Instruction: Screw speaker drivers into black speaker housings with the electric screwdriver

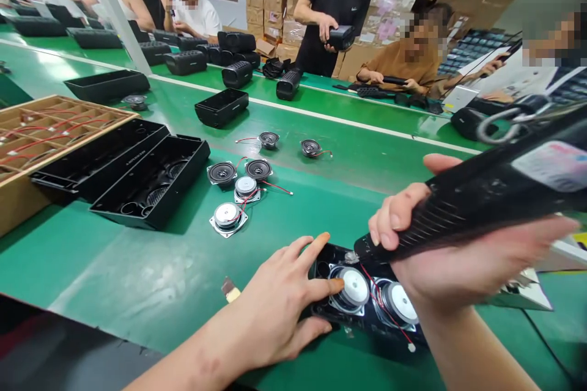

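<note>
Possibly the tapered black tool gripped in my right hand snags the thin red wire if the round silver metal speaker, low and right of centre, shifts under my spread left hand.

The left hand lies palm down, fingers spread, with its thumb apart on the near side. 2 fingertips look orange. Its bare left arm stretches back behind it. Higher, to its right, the right hand curls tight, its bare right arm below it.
</note>
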Demonstrator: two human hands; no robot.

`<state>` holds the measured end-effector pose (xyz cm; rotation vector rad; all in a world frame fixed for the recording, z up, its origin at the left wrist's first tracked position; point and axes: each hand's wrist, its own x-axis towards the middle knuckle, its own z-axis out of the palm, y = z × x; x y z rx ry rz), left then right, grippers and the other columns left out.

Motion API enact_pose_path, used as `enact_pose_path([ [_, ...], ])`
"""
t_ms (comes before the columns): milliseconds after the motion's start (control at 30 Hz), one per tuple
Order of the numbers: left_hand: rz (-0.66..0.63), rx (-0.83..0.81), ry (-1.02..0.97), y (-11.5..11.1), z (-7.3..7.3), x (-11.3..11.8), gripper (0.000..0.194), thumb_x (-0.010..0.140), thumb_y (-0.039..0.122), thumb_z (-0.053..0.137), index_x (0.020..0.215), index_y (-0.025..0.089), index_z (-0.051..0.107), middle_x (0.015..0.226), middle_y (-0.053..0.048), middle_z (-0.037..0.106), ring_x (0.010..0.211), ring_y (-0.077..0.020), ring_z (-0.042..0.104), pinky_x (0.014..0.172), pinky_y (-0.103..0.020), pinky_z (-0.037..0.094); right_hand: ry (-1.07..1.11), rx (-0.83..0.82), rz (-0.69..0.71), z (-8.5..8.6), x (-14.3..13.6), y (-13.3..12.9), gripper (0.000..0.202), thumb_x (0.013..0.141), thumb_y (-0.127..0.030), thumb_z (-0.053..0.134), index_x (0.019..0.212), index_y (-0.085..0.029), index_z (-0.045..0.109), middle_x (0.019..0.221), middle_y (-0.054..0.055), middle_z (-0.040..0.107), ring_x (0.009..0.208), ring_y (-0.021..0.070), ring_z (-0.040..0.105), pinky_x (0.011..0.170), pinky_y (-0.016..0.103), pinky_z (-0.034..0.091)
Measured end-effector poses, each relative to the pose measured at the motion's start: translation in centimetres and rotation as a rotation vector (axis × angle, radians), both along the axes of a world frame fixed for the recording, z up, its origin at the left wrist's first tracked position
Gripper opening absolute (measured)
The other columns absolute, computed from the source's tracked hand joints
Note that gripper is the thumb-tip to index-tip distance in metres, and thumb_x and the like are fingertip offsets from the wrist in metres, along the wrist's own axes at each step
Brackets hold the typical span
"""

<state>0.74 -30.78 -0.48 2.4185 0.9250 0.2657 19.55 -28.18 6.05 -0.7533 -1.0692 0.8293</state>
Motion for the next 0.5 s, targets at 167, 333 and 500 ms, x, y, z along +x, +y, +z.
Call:
enact_pose_path([
  [167, 0.000, 0.029, -0.040, 0.3, 0.0, 0.1, 0.055, 0.088, 0.034, 0.082, 0.140, 0.035, 0.066, 0.172, -0.014, 0.033, 0.153, -0.0388, 0.040, 0.122, -0.057, 0.041, -0.001, -0.002, 0.003, -2.0, -0.2, 0.6, 0.071, 0.086, -0.088, 0.058, 0.116, -0.024, 0.062, 0.064, -0.003, 0.054, 0.042, 0.0146, 0.044, 0.039, 0.028, 0.039],
  [333, 0.000, 0.026, -0.063, 0.1, -0.2, -0.1, 0.052, 0.088, 0.034, 0.081, 0.139, 0.035, 0.068, 0.170, -0.014, 0.036, 0.152, -0.0383, 0.041, 0.121, -0.057, 0.042, -0.029, -0.023, 0.020, -2.9, -0.2, 1.0, 0.070, 0.090, -0.088, 0.051, 0.118, -0.024, 0.060, 0.063, -0.004, 0.052, 0.043, 0.0144, 0.044, 0.041, 0.027, 0.039],
  [500, 0.005, -0.002, -0.044, 0.0, -0.2, 0.0, 0.053, 0.089, 0.034, 0.079, 0.140, 0.036, 0.066, 0.171, -0.012, 0.033, 0.154, -0.0354, 0.038, 0.123, -0.055, 0.040, -0.024, -0.010, 0.056, -3.1, -0.2, 1.1, 0.069, 0.091, -0.087, 0.052, 0.119, -0.024, 0.061, 0.064, -0.004, 0.054, 0.042, 0.0145, 0.044, 0.041, 0.028, 0.040],
])
